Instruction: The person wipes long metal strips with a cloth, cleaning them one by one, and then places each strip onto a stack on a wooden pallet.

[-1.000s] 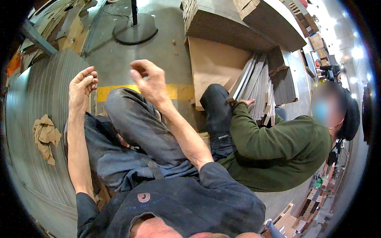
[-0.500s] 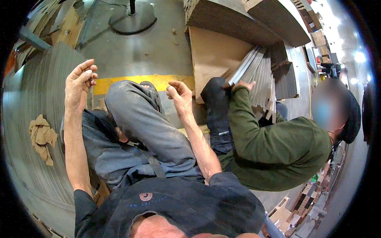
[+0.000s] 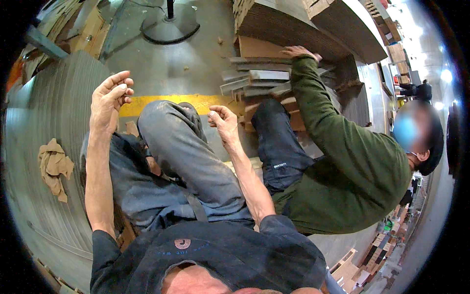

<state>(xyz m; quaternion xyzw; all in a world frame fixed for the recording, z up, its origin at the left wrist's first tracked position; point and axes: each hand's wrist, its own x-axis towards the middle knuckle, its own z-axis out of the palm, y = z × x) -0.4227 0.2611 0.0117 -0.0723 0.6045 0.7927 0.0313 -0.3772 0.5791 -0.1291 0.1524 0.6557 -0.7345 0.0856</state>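
Your left hand [image 3: 110, 100] is raised, empty, fingers loosely curled, near a stack of grey sheets [image 3: 54, 112] on your left. Your right hand [image 3: 225, 125], also empty with bent fingers, hovers right of your knee [image 3: 159, 112]. Ahead, partly blurred pale strips [image 3: 269, 75] lie near a co-worker's outstretched hand [image 3: 299, 51].

Trousers [image 3: 178, 142] matt cloth; cardbd stack [image 3: 281, 32] rough, matt.

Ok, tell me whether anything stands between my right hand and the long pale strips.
Nothing visible stands between your right hand and the left ends of the long pale strips; the yellow floor stripe runs beneath. The co-worker's bent knee stands just right of that path.
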